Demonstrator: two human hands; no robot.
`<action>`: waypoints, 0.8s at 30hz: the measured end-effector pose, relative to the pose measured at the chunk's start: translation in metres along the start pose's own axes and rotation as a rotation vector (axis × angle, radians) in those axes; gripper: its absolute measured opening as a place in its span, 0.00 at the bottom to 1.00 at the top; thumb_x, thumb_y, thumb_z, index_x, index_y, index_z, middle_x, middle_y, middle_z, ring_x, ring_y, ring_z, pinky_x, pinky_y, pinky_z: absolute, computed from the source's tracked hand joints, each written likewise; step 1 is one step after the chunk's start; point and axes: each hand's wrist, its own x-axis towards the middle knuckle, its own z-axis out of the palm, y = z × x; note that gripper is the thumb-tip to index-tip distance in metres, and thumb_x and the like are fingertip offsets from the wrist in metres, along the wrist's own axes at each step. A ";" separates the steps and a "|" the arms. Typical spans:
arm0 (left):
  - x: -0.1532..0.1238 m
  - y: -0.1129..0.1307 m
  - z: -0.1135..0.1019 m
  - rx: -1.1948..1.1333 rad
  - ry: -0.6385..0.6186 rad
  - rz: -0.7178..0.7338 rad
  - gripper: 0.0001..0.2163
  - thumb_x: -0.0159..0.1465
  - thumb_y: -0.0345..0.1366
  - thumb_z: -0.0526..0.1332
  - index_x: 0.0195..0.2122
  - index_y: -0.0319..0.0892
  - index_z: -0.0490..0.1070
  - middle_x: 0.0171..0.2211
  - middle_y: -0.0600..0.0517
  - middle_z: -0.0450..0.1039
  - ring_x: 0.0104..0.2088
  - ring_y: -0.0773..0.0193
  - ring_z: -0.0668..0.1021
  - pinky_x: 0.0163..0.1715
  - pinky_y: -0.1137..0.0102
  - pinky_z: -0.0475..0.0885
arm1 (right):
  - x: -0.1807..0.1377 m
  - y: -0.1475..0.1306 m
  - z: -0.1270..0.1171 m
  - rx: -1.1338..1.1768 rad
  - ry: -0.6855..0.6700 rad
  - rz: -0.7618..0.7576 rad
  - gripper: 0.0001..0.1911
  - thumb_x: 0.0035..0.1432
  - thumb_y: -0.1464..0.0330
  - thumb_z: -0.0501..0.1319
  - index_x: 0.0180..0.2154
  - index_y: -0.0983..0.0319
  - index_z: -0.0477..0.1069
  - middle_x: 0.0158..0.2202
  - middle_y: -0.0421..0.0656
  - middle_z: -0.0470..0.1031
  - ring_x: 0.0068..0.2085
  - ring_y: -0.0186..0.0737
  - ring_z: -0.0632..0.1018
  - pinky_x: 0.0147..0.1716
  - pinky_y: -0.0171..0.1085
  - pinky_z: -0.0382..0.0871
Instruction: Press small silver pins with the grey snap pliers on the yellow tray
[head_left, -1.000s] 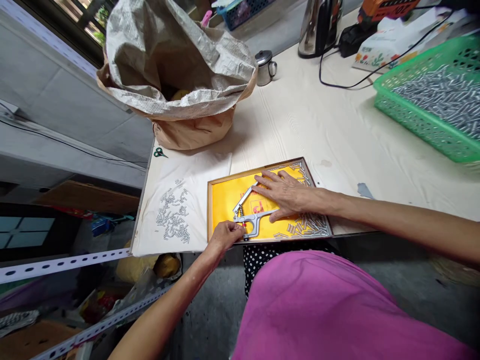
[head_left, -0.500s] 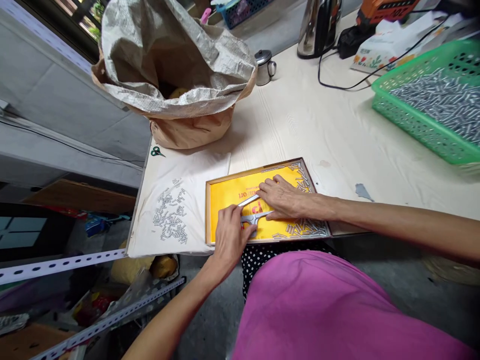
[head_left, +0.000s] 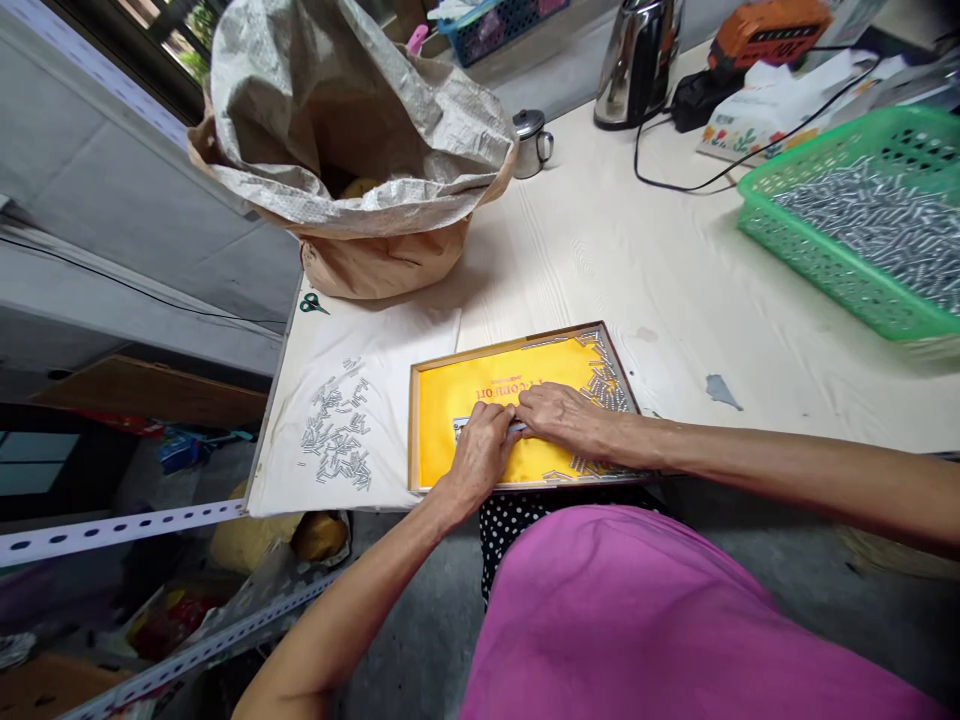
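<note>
Looks like a small workshop: green basket (head_left: 810, 266) of metal pieces (head_left: 874, 225), bulky sack (head_left: 382, 262).

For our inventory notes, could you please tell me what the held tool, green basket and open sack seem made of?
Held tool: probably metal, from its silvery sheen, though mostly hidden.
Green basket: likely moulded plastic, semi-glossy, given its perforated walls.
Open sack: apparently woven plastic, slightly shiny inside, from its crinkled folds.

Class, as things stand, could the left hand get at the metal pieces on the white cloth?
Probably yes: only the tray's rim lies between the left hand and the metal pieces, though it must first release the tool.
</note>
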 end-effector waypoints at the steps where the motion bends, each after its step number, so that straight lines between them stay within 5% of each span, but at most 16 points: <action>1: -0.001 0.001 0.000 0.005 -0.007 -0.002 0.04 0.69 0.33 0.58 0.41 0.41 0.72 0.40 0.46 0.74 0.44 0.54 0.73 0.46 0.60 0.72 | 0.001 0.000 0.001 0.008 -0.020 0.002 0.09 0.67 0.75 0.52 0.38 0.64 0.70 0.34 0.46 0.74 0.36 0.42 0.71 0.36 0.39 0.62; 5: 0.001 0.000 0.000 -0.005 -0.010 -0.017 0.05 0.67 0.33 0.61 0.43 0.41 0.73 0.42 0.46 0.75 0.45 0.54 0.74 0.47 0.59 0.73 | 0.000 -0.001 -0.002 0.000 -0.032 0.027 0.09 0.68 0.71 0.54 0.39 0.65 0.72 0.35 0.48 0.74 0.37 0.43 0.72 0.37 0.41 0.64; 11: 0.008 -0.023 -0.017 -0.130 0.109 -0.110 0.28 0.57 0.40 0.72 0.58 0.40 0.68 0.56 0.40 0.72 0.55 0.49 0.74 0.56 0.54 0.69 | -0.011 0.000 -0.009 -0.119 0.182 0.022 0.24 0.61 0.60 0.64 0.55 0.65 0.67 0.56 0.56 0.68 0.55 0.55 0.67 0.50 0.48 0.61; 15: -0.012 -0.036 -0.037 -0.164 0.198 -0.332 0.12 0.64 0.41 0.64 0.44 0.39 0.77 0.43 0.44 0.78 0.45 0.55 0.79 0.47 0.63 0.72 | -0.015 -0.005 -0.001 -0.102 0.148 0.032 0.08 0.66 0.66 0.57 0.43 0.62 0.72 0.46 0.50 0.73 0.48 0.49 0.69 0.44 0.45 0.58; 18: -0.034 -0.038 -0.043 -0.166 0.149 -0.473 0.10 0.65 0.40 0.61 0.31 0.41 0.78 0.32 0.48 0.79 0.34 0.60 0.79 0.37 0.68 0.70 | -0.016 -0.009 0.004 -0.042 0.121 -0.003 0.08 0.68 0.73 0.52 0.40 0.62 0.69 0.39 0.46 0.73 0.41 0.44 0.69 0.42 0.44 0.55; 24: -0.058 -0.052 -0.050 -0.120 0.215 -0.664 0.11 0.63 0.40 0.59 0.29 0.41 0.77 0.32 0.49 0.80 0.32 0.60 0.78 0.35 0.68 0.68 | -0.030 -0.004 -0.002 0.090 0.122 0.027 0.12 0.71 0.72 0.43 0.40 0.60 0.64 0.36 0.42 0.73 0.32 0.37 0.67 0.37 0.40 0.54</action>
